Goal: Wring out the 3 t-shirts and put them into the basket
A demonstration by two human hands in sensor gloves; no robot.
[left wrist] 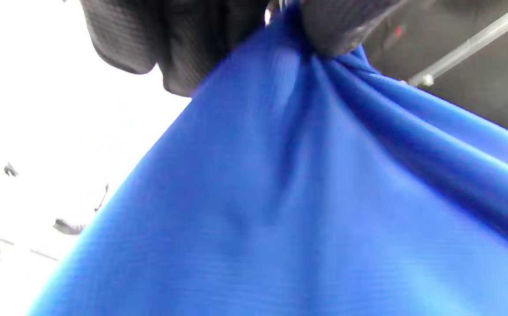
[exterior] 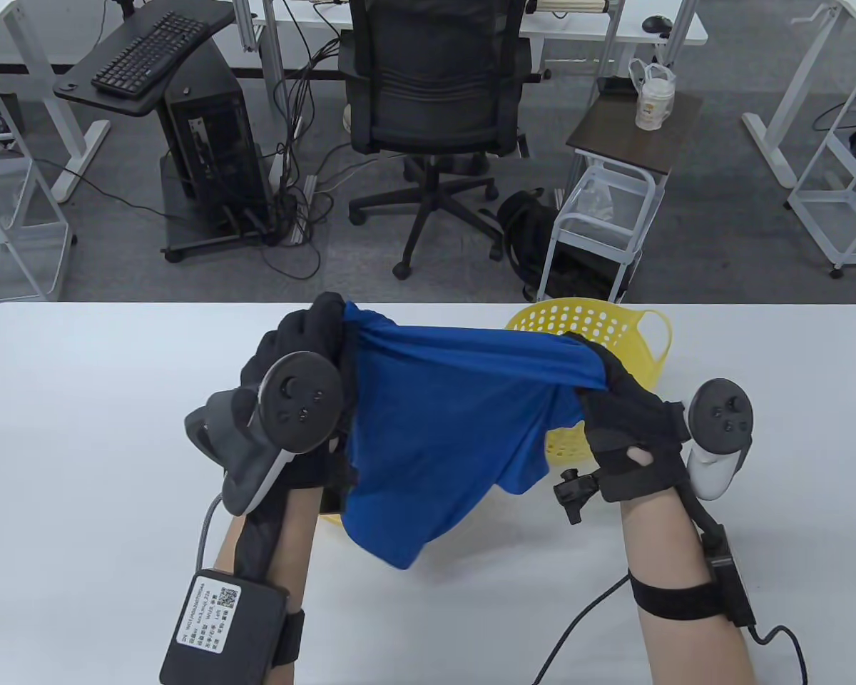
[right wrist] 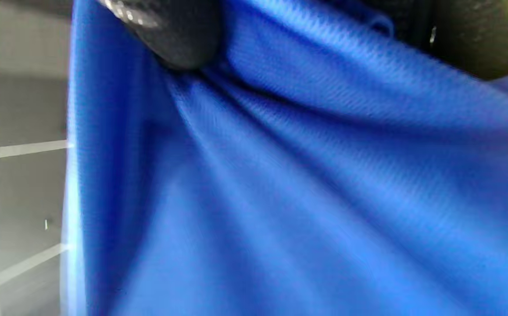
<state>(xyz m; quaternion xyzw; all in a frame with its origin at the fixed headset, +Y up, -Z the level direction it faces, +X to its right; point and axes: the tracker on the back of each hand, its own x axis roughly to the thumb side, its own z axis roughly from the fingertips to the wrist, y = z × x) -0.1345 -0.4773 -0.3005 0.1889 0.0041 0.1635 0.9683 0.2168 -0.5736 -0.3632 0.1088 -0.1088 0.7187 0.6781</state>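
Observation:
A blue t-shirt hangs stretched between both hands above the white table. My left hand grips its bunched left end, and my right hand grips the right end. The cloth is pulled taut along the top and drapes down in front of the yellow perforated basket, which stands at the table's far edge, mostly hidden by the shirt. Blue fabric fills the left wrist view under dark gloved fingers. The same blue fabric fills the right wrist view, with a gloved fingertip pressing into it. No other t-shirts show.
Beyond the table's far edge stand a black office chair, a small side cart with a cup on top, a black backpack on the floor and a computer tower. Cables trail from both wrists over the table's near side.

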